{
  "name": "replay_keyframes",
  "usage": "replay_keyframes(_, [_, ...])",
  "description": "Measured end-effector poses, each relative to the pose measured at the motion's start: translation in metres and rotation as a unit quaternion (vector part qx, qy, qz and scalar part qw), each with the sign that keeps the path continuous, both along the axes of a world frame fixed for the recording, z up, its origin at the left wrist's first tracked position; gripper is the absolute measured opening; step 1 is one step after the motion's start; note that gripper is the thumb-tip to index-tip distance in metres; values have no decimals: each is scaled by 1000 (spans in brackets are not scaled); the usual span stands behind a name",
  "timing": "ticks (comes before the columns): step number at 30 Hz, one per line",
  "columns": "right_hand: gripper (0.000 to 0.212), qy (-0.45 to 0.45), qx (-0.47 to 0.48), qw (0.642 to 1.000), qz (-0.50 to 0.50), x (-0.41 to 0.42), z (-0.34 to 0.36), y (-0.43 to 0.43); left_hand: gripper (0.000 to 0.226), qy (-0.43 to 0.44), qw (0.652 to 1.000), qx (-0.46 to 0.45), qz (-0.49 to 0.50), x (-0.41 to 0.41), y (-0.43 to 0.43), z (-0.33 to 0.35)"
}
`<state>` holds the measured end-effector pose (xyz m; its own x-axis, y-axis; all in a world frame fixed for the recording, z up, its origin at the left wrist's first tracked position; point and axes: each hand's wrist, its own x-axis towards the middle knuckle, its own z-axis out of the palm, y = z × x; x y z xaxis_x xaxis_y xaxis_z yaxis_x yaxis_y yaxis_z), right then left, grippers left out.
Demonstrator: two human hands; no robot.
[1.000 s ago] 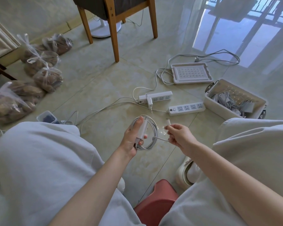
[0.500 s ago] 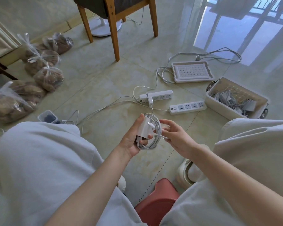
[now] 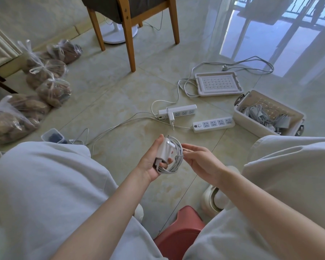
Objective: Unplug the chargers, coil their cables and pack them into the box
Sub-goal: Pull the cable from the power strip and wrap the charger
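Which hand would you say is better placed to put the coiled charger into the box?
Probably the right hand: it touches the coiled charger that the left hand holds, and the box sits on that side.

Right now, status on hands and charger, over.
Left hand grips charger and coiled cable. Right hand open, fingertips at coil. Box open. Second charger plugged into strip.

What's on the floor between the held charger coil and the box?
Head view: the nearer power strip lies between the coiled charger in the left hand and the box; otherwise bare floor.
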<state>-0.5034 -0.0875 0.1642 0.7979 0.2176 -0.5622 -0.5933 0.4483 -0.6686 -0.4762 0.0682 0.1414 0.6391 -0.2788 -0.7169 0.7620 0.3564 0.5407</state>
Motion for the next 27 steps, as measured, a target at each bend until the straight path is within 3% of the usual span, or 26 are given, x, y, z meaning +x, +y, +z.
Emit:
replay_keyframes(5, [50,12,22,999,-40,-1,-2,-3,43,15,1000,-20,2,1,2,7])
replay_keyframes(8, [45,-25,13,1000,1,-3,1,1,49,3,999,-31,-38,0,-2,11])
replay_keyframes(10, [37,-58,-23,998,28,-5,2,3,52,10,998,-40,-51,-1,-3,14])
replay_keyframes(12, [32,-93,-127,987,44,-5,3,5,48,24,997,-45,-52,-2,-3,16])
replay_keyframes(14, [29,-139,-284,946,77,-6,4,5,42,31,998,-30,-41,-3,-4,17])
replay_keyframes(17, [26,-253,-468,830,171,-13,-3,5,37,30,997,70,-30,-4,-8,17])
replay_keyframes(22, [16,-289,-544,759,211,-13,-6,0,34,6,989,139,-55,-5,-19,24])
replay_keyframes(27, [8,-374,-589,710,91,-6,-4,1,31,-59,982,168,-68,3,-32,35])
